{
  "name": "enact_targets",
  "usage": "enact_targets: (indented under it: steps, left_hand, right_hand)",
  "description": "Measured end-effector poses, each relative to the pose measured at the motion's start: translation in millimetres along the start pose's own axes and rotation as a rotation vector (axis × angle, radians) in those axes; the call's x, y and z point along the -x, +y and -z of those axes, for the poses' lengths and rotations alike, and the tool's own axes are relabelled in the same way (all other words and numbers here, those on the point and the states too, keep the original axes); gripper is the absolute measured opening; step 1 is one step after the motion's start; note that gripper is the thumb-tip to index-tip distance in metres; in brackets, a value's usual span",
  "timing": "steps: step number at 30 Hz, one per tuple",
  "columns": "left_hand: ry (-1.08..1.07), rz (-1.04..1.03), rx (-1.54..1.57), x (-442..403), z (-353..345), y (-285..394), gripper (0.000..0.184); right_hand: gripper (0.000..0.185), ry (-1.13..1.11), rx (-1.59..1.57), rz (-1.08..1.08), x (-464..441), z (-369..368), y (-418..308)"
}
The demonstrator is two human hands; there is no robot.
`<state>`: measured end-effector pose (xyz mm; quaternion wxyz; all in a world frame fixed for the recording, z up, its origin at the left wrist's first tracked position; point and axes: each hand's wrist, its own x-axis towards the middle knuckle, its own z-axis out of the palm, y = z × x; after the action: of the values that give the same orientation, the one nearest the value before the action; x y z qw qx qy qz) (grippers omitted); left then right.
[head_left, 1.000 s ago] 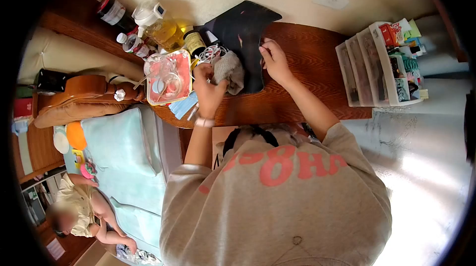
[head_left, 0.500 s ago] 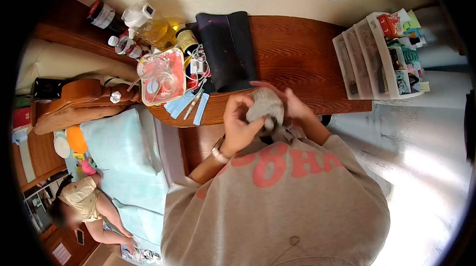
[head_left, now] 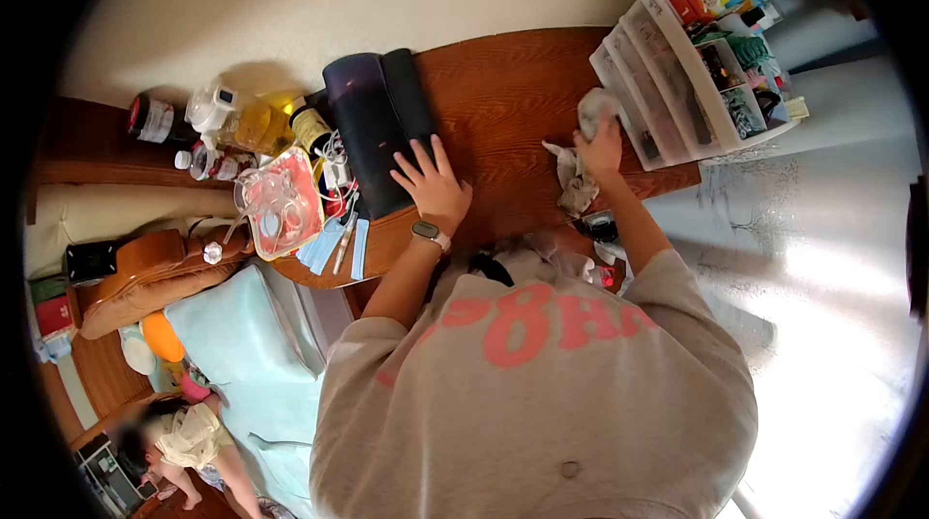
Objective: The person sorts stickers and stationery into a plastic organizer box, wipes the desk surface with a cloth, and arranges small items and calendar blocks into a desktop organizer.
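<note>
My left hand point(head_left: 434, 188) lies flat with fingers spread at the near right edge of a folded black mat point(head_left: 363, 122) on the wooden desk point(head_left: 503, 103). A watch is on that wrist. Over at the right of the desk, my right hand point(head_left: 604, 149) is closed on a crumpled grey cloth point(head_left: 596, 109), beside a clear drawer unit point(head_left: 668, 74). A stained, wrinkled piece of cloth point(head_left: 578, 188) lies just left of that hand; whether it belongs to the same cloth I cannot tell.
To the left stand a red tray point(head_left: 308, 246) with clear items, a jug of yellow liquid point(head_left: 256, 127), bottles, white cables and blue strips point(head_left: 360, 246). Small goods top the drawers. A dark object point(head_left: 600, 225) sits below the desk edge. Another person point(head_left: 194, 437) bends beside the bed point(head_left: 261, 413).
My hands have parted from around the cloth near my chest. The left now rests at the mat, which lies folded differently; the right has carried the cloth rightward onto the desk.
</note>
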<state>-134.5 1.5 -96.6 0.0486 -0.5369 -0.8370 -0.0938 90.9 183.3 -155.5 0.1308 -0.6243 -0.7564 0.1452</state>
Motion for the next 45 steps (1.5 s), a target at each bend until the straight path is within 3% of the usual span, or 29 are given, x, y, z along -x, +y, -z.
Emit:
enact_targets:
  steps: [1, 3, 4, 7, 10, 14, 17, 20, 23, 25, 27, 31, 32, 33, 36, 40, 42, 43, 45]
  left_hand:
    - [0.002, 0.023, -0.111, -7, 0, 3, 0.089]
    - [-0.186, 0.167, 0.131, -24, -6, -7, 0.090]
    - [-0.221, 0.145, 0.138, -34, -5, -14, 0.086]
    - [-0.174, 0.186, 0.229, -53, 27, -41, 0.080]
    - [0.034, 0.191, 0.362, -59, 41, -78, 0.071]
    - [0.203, 0.283, 0.564, -53, 61, -109, 0.069]
    - [0.261, 0.284, 0.609, -47, 57, -118, 0.067]
    - [0.301, 0.280, 0.611, -48, 53, -122, 0.067]
    - [0.278, 0.283, 0.615, -50, 52, -131, 0.066]
    - [0.216, 0.285, 0.591, -54, 59, -130, 0.064]
    - [0.169, 0.271, 0.576, -57, 64, -131, 0.063]
    - [0.127, 0.244, 0.602, -55, 73, -128, 0.062]
    - [0.114, 0.268, 0.572, -52, 78, -125, 0.062]
    - [0.125, 0.257, 0.568, -47, 75, -126, 0.062]
    - [0.146, 0.261, 0.647, -48, 68, -129, 0.062]
    - [0.139, 0.199, 0.666, -47, 62, -129, 0.061]
    - [0.139, 0.166, 0.711, -45, 61, -129, 0.059]
    - [0.134, 0.138, 0.706, -45, 63, -129, 0.059]
    - [0.090, 0.154, 0.754, -44, 65, -128, 0.058]
  right_hand:
    - [0.088, 0.008, -0.006, 0.003, -3, 3, -2]
    - [0.085, 0.014, 0.271, 0.104, -8, 10, -18]
    - [0.086, 0.068, 0.240, 0.189, -19, 0, -13]
    - [0.087, -0.013, -0.040, 0.192, -51, -17, -11]
    - [0.083, -0.065, -0.146, 0.216, -94, -30, -38]
    - [0.076, -0.197, -0.189, 0.431, -141, -52, -111]
    - [0.068, -0.170, -0.169, 0.536, -117, -63, -157]
    - [0.060, -0.318, -0.259, 0.825, -69, -67, -177]
    - [0.058, -0.467, -0.282, 1.024, 6, -57, -171]
    - [0.052, -0.377, -0.373, 1.157, 28, -68, -149]
    - [0.048, -0.466, -0.412, 1.154, 17, -53, -138]
    - [0.049, -0.147, -0.277, 0.735, -50, -57, -131]
    - [0.045, -0.109, -0.301, 0.494, -65, -59, -140]
    - [0.051, 0.031, -0.262, 0.434, -84, -77, -146]
    - [0.056, -0.150, -0.268, 0.618, -111, -92, -183]
    - [0.053, -0.066, -0.157, 0.600, -85, -95, -238]
    - [0.049, -0.055, -0.040, 0.905, -83, -102, -242]
    - [0.049, -0.036, -0.046, 0.884, -77, -96, -251]
    - [0.041, -0.322, 0.135, 0.909, -59, -89, -264]
